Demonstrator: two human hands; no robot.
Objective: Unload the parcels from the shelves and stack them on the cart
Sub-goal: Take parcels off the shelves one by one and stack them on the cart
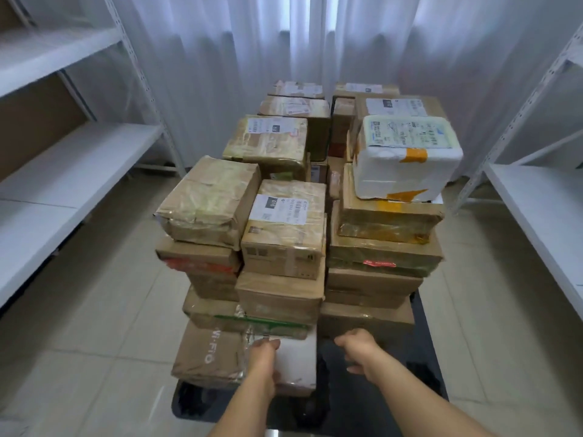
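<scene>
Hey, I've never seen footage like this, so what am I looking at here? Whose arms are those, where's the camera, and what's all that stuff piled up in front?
This is one wide-angle picture from a camera worn on a person's head, looking forward and down, so the two bare arms belong to the wearer. No robot is involved. In front stands a low dark cart piled high with taped cardboard parcels, plus one white foam box on top at the right. The left hand rests on a white parcel at the bottom of the pile. The right hand reaches toward the pile with fingers curled; whether it grips anything is unclear. White shelves stand at both sides, with white curtains behind.
</scene>
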